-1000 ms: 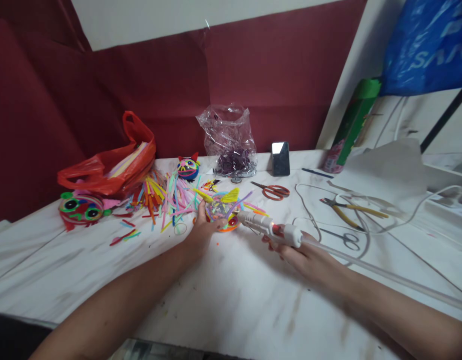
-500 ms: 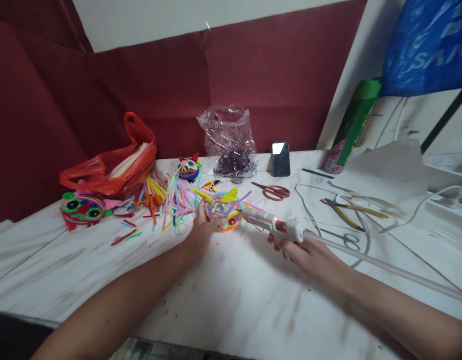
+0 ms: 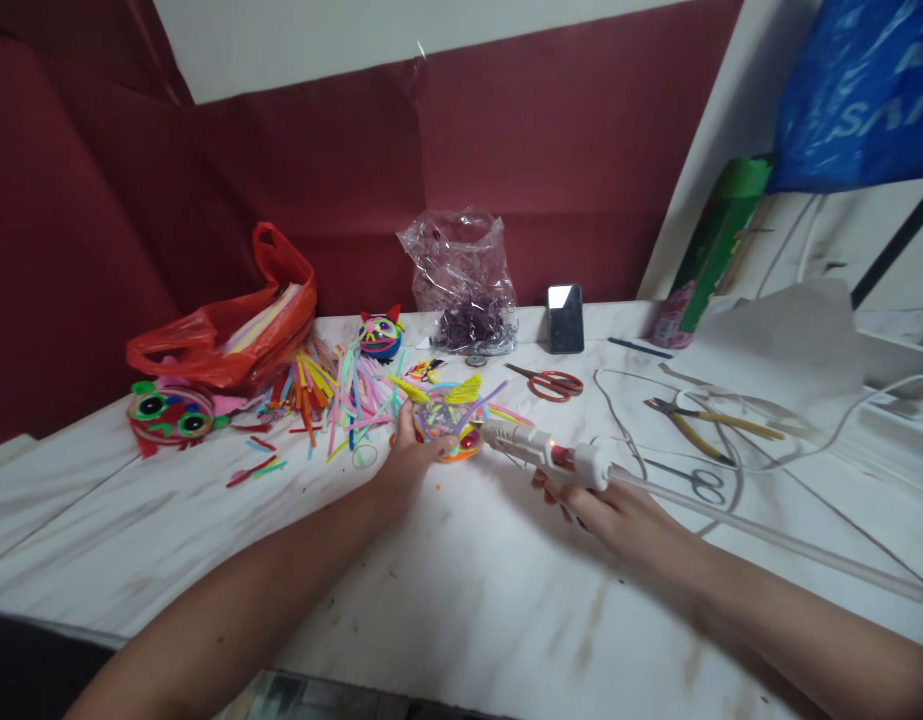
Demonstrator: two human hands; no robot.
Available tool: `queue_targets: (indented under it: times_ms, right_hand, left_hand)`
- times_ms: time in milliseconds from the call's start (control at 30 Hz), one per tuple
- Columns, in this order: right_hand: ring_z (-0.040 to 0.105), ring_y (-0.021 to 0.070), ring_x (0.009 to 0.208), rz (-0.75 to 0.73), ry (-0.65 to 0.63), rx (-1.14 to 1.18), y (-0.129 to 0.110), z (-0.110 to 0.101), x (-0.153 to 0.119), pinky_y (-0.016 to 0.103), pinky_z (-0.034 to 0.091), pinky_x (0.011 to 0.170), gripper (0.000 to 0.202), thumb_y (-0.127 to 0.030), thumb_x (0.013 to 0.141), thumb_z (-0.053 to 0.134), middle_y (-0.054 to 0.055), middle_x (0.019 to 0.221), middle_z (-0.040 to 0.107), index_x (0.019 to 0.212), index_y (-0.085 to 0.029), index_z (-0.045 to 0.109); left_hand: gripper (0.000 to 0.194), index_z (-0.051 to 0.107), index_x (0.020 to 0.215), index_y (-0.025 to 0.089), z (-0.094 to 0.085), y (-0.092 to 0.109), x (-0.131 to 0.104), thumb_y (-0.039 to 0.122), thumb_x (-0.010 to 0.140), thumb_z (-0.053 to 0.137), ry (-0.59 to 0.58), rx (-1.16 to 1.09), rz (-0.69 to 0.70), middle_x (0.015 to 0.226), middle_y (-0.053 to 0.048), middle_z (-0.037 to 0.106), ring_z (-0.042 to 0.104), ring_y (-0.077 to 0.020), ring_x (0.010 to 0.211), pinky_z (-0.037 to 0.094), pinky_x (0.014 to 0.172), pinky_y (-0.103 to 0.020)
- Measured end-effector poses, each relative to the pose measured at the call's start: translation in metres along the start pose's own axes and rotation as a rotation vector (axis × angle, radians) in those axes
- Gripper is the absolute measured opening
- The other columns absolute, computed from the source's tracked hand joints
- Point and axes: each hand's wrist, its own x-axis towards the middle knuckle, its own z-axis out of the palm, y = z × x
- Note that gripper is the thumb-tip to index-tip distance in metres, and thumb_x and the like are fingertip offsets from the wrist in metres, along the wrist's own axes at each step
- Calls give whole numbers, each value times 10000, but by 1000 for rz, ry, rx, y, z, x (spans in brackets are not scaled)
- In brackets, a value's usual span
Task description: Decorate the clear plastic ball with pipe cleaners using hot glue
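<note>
My left hand grips a round pipe-cleaner craft face with yellow ears, a purple strip and an orange rim, holding it on the marble-patterned table. In my right hand is a white hot glue gun, its small light glowing orange and a long clear glue stick running out of its back. The gun's nozzle points left, at the right edge of the craft face; whether it touches cannot be made out. Cut pipe cleaners in many colours lie just left of my left hand.
Behind stand a red plastic bag, a clear bag of purple material and a phone. Finished-looking craft faces sit at left. Orange scissors, pliers, small scissors and a loose white cable lie right.
The view has shifted slightly, so everything sits a little further right. Both hands keep their grip, and the glue gun stays beside the craft face.
</note>
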Motion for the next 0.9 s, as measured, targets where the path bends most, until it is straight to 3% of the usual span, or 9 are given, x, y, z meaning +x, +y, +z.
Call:
queue_targets:
  times_ms: [500, 900]
  right_hand:
    - [591, 214, 702, 25, 17, 17, 2, 0, 0, 323, 467, 645, 338, -445, 787, 447, 53, 806, 678, 839, -206, 680]
    - [587, 212, 747, 110, -22, 26, 5, 0, 4, 328, 454, 672, 343, -445, 807, 416, 50, 843, 654, 860, -208, 658]
  left_hand:
    - [1015, 256, 1422, 313, 7, 10, -6, 193, 554, 769, 52, 69, -56, 1284, -62, 549, 579, -225, 1094, 483, 907, -321]
    - [1000, 247, 1426, 327, 4, 7, -4, 192, 582, 767, 32, 54, -27, 1299, -62, 554, 554, -230, 1165, 424, 1014, -364]
